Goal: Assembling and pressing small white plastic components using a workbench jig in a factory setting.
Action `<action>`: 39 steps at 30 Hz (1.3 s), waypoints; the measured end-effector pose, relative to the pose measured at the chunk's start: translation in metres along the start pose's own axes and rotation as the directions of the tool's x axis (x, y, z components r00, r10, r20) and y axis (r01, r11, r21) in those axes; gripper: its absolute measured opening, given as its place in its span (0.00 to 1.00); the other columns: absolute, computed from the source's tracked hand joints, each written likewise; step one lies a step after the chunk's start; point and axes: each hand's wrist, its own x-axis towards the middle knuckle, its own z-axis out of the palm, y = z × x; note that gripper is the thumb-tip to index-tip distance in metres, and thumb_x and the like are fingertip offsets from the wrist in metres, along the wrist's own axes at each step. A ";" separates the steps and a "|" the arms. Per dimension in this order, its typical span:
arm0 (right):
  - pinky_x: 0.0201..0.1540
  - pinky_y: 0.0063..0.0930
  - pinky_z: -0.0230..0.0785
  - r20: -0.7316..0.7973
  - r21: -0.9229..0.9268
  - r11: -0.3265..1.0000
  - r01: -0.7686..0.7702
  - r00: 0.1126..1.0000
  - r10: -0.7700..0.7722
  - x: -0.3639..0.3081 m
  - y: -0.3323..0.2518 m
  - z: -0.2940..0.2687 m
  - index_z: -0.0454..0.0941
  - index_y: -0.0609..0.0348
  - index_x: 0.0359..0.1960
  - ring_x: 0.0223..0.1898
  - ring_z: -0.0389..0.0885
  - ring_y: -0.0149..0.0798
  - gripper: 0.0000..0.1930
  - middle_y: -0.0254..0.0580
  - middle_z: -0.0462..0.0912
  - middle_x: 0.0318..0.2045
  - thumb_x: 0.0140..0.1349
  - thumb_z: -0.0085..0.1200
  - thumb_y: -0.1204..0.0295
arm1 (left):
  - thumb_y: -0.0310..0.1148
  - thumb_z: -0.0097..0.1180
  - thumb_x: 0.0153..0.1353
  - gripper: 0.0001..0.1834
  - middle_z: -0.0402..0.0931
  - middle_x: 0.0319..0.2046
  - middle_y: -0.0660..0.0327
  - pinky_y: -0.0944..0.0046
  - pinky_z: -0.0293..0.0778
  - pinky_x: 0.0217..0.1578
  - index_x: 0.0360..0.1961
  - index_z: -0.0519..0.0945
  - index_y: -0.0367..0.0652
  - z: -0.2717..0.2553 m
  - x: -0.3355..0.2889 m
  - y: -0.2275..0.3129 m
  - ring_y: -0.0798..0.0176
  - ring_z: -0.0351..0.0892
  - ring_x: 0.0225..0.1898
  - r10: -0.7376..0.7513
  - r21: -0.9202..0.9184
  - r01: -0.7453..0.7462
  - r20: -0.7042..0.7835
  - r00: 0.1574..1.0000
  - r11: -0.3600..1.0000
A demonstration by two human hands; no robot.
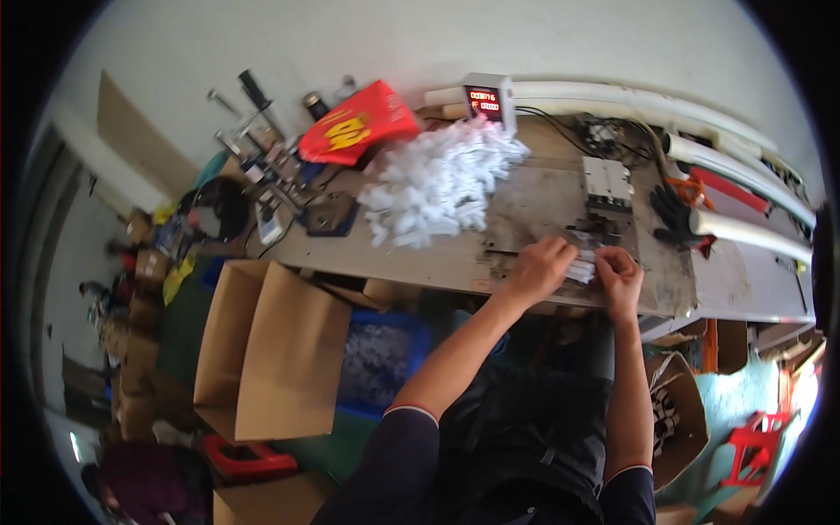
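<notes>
Right grip (619, 278) near table edge (394, 275)

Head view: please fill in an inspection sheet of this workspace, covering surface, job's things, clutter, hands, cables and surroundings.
Surface: pale grey workbench top, dark-stained toward the right.
Job's things: small white plastic pieces between the hands; large loose heap of white plastic pieces to their left.
Clutter: shiny red bag with yellow print; long white round tubes; black glove.
Hands: left hand and right hand at the small pieces; exact grip unclear.
Cables: thin black cables along the back.
Surroundings: open brown cardboard box, blue plastic crate.
</notes>
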 end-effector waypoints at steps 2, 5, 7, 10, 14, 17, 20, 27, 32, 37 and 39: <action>0.27 0.17 0.66 0.060 0.001 1.000 -0.008 0.998 0.008 -0.001 -0.004 0.008 0.82 0.63 0.42 0.26 0.76 0.21 0.05 0.30 0.82 0.28 0.67 0.57 0.77 | 0.21 0.63 0.45 0.19 0.79 0.35 0.59 0.53 0.80 0.36 0.42 0.79 0.44 -0.005 -0.006 -0.004 0.52 0.82 0.39 -0.013 0.038 0.012 0.028 1.000 0.999; 0.27 0.17 0.67 0.093 0.006 1.000 0.004 0.996 -0.004 -0.003 -0.013 0.025 0.82 0.62 0.46 0.25 0.75 0.21 0.08 0.30 0.82 0.29 0.68 0.58 0.75 | 0.21 0.63 0.47 0.19 0.80 0.36 0.59 0.54 0.80 0.36 0.42 0.78 0.44 -0.018 -0.018 -0.011 0.52 0.83 0.39 -0.033 0.083 0.026 0.083 0.996 0.996; 0.28 0.17 0.65 0.048 0.010 0.999 0.041 0.998 -0.042 -0.004 -0.011 0.022 0.81 0.63 0.48 0.26 0.76 0.22 0.09 0.32 0.83 0.29 0.69 0.58 0.74 | 0.20 0.63 0.46 0.20 0.80 0.37 0.58 0.52 0.80 0.37 0.43 0.78 0.43 -0.028 -0.024 -0.003 0.50 0.83 0.39 -0.113 -0.009 0.113 0.043 0.993 0.994; 0.28 0.17 0.64 0.010 -0.025 0.998 0.062 0.998 -0.062 -0.001 0.000 0.014 0.81 0.63 0.48 0.26 0.75 0.22 0.10 0.33 0.83 0.29 0.71 0.57 0.71 | 0.19 0.63 0.46 0.21 0.82 0.37 0.56 0.51 0.80 0.38 0.44 0.79 0.44 -0.065 -0.063 -0.003 0.48 0.85 0.38 -0.235 -0.036 0.232 -0.126 0.964 0.972; 0.28 0.17 0.63 0.003 -0.068 0.995 0.080 0.997 -0.080 0.002 0.005 0.008 0.81 0.62 0.47 0.26 0.74 0.22 0.09 0.32 0.82 0.28 0.71 0.57 0.71 | 0.23 0.64 0.56 0.13 0.84 0.35 0.52 0.53 0.80 0.37 0.44 0.82 0.47 -0.162 -0.147 -0.031 0.45 0.86 0.37 -0.493 0.091 0.552 -0.345 0.798 0.829; 0.27 0.17 0.63 0.003 -0.124 0.985 0.119 0.993 -0.119 0.001 0.008 0.012 0.82 0.61 0.47 0.26 0.73 0.22 0.09 0.31 0.81 0.28 0.72 0.56 0.70 | 0.25 0.58 0.60 0.15 0.85 0.35 0.50 0.53 0.80 0.39 0.48 0.82 0.46 -0.270 -0.220 -0.065 0.47 0.87 0.38 -0.574 0.201 0.776 -0.567 0.590 0.598; 0.26 0.16 0.62 0.009 -0.160 0.980 0.116 0.993 -0.116 0.006 0.022 0.005 0.82 0.60 0.47 0.25 0.72 0.21 0.08 0.30 0.81 0.28 0.72 0.56 0.70 | 0.30 0.62 0.59 0.19 0.83 0.41 0.46 0.48 0.79 0.44 0.53 0.81 0.44 -0.389 -0.268 -0.092 0.44 0.85 0.44 -0.631 0.345 0.917 -0.671 0.390 0.200; 0.29 0.19 0.66 -0.002 -0.293 0.947 0.131 0.990 -0.138 0.004 0.016 0.009 0.84 0.62 0.46 0.26 0.74 0.23 0.09 0.31 0.82 0.28 0.71 0.56 0.71 | 0.32 0.65 0.59 0.30 0.60 0.72 0.50 0.42 0.65 0.65 0.63 0.75 0.44 -0.440 -0.339 -0.104 0.44 0.59 0.73 -0.696 0.594 0.803 -0.594 0.403 -0.042; 0.27 0.16 0.62 0.010 -0.218 0.967 0.131 0.991 -0.132 0.003 0.016 0.019 0.81 0.63 0.46 0.25 0.72 0.20 0.07 0.30 0.80 0.26 0.72 0.55 0.73 | 0.29 0.63 0.60 0.14 0.80 0.48 0.52 0.53 0.76 0.51 0.48 0.81 0.43 -0.343 -0.300 -0.109 0.44 0.80 0.51 -0.615 0.391 0.840 -0.573 0.543 0.377; 0.27 0.16 0.62 -0.026 -0.224 0.967 0.124 0.991 -0.134 -0.003 0.006 0.020 0.81 0.63 0.45 0.24 0.72 0.20 0.07 0.31 0.81 0.26 0.72 0.54 0.74 | 0.29 0.61 0.62 0.09 0.82 0.42 0.55 0.54 0.78 0.42 0.43 0.84 0.44 -0.269 -0.237 -0.117 0.48 0.83 0.43 -0.664 0.239 0.779 -0.416 0.621 0.579; 0.26 0.16 0.62 -0.009 -0.215 0.969 0.120 0.992 -0.125 -0.004 0.009 0.023 0.81 0.63 0.45 0.24 0.72 0.20 0.07 0.31 0.81 0.26 0.72 0.54 0.74 | 0.30 0.61 0.63 0.11 0.81 0.44 0.55 0.53 0.78 0.45 0.46 0.83 0.44 -0.252 -0.219 -0.124 0.48 0.82 0.45 -0.660 0.221 0.756 -0.380 0.648 0.616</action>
